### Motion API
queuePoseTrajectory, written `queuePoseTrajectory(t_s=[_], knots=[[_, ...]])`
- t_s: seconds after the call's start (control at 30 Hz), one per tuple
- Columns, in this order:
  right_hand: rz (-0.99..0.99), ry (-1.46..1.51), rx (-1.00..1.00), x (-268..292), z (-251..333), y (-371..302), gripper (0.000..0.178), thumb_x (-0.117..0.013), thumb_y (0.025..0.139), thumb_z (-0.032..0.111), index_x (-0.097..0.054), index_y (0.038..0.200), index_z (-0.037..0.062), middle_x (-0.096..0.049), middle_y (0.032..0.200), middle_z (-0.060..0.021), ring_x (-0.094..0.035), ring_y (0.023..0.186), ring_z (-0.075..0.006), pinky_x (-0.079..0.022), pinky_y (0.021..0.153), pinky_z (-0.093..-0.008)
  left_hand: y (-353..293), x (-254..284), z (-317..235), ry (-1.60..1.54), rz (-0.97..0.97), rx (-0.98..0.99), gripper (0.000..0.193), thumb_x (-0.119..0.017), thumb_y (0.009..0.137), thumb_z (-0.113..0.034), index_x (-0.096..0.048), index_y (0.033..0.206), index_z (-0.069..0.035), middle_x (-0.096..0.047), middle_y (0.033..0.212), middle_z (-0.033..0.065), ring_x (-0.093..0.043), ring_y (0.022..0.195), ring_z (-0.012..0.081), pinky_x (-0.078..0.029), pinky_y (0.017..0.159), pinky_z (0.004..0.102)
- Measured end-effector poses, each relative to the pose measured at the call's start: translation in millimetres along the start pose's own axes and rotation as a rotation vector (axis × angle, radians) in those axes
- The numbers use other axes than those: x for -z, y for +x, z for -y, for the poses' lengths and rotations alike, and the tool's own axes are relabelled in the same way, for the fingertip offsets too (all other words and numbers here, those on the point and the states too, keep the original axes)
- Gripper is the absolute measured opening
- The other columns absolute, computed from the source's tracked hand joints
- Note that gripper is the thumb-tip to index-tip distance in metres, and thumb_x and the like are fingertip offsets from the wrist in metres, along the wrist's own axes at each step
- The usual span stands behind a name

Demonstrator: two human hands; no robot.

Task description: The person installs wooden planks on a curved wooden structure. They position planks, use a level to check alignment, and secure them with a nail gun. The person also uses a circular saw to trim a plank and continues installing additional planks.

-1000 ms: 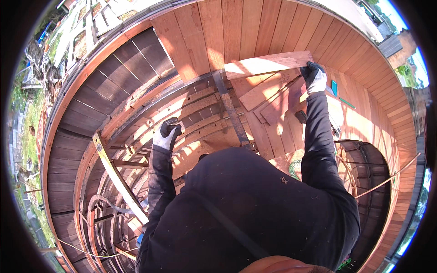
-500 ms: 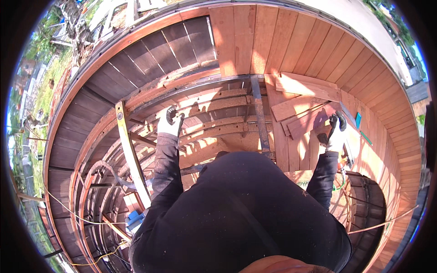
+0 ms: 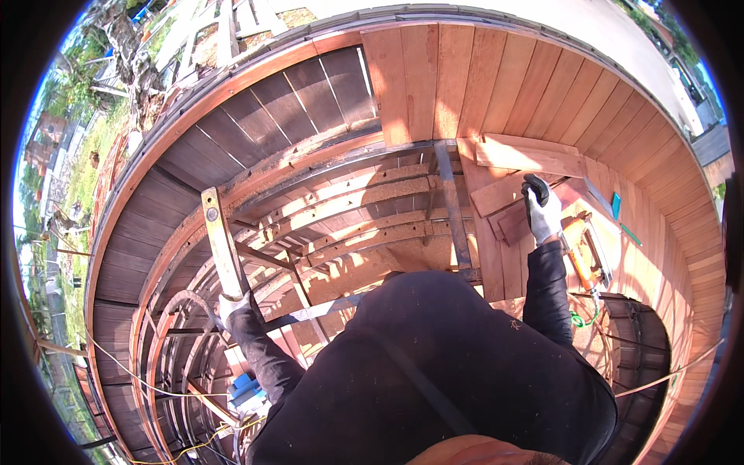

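Observation:
A long pale-yellow spirit level (image 3: 221, 242) with a round vial near its upper end stands slanted on the left. My left hand (image 3: 232, 305), in a white glove with dark fingers, closes around its lower end; the fingertips are mostly hidden. Over loose reddish wood boards (image 3: 496, 194) on the right is my right hand (image 3: 543, 209), gloved the same way. Its fingers are loosely curled and I see nothing held in them. Beside my right wrist lies an orange nail gun (image 3: 581, 252) with a green hose (image 3: 587, 316).
Curved timber ribs (image 3: 364, 186) and a dark upright bar (image 3: 452, 201) span the open frame ahead. Reddish planks (image 3: 496, 77) cover the far right; dark planks (image 3: 263, 116) line the far left. A blue tool (image 3: 246, 391) sits low left, near a cord (image 3: 155, 387).
My left hand has come down and left from over the ribs onto the spirit level. My right hand has moved left over the loose boards, uncovering the nail gun.

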State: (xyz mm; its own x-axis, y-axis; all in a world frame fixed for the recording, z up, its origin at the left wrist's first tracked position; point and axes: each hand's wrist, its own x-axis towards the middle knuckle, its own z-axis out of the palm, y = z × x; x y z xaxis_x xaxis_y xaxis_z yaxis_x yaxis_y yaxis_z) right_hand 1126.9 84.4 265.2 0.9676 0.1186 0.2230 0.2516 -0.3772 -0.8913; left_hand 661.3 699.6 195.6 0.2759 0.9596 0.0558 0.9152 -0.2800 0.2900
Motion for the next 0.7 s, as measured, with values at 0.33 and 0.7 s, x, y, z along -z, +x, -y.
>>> queuePoseTrajectory(t_s=[0.33, 0.7], knots=[[0.313, -0.036, 0.101, -53, 68, -1, 0.032, -0.063, 0.088, 0.013, -0.062, 0.119, 0.005, -0.068, 0.111, -0.0121, -0.067, 0.102, -0.0219, -0.055, 0.082, -0.0328, -42, 200, -294, -1.304, 0.038, -0.454, 0.024, -0.069, 0.089, -0.02, -0.055, 0.101, -0.005, -0.056, 0.068, 0.0036, -0.056, 0.055, 0.0137, -0.046, 0.049, 0.0269], [0.182, -0.411, 0.541, -68, 177, 93, 0.042, -0.062, 0.087, 0.03, -0.058, 0.125, 0.0123, -0.06, 0.124, -0.0111, -0.053, 0.119, -0.0293, -0.042, 0.103, -0.0399, 5, 93, -520, -1.915, 0.433, -0.821, 0.052, -0.064, 0.082, 0.011, -0.042, 0.128, 0.001, -0.061, 0.113, 0.0238, -0.07, 0.091, 0.0322, -0.059, 0.082, 0.0397]])
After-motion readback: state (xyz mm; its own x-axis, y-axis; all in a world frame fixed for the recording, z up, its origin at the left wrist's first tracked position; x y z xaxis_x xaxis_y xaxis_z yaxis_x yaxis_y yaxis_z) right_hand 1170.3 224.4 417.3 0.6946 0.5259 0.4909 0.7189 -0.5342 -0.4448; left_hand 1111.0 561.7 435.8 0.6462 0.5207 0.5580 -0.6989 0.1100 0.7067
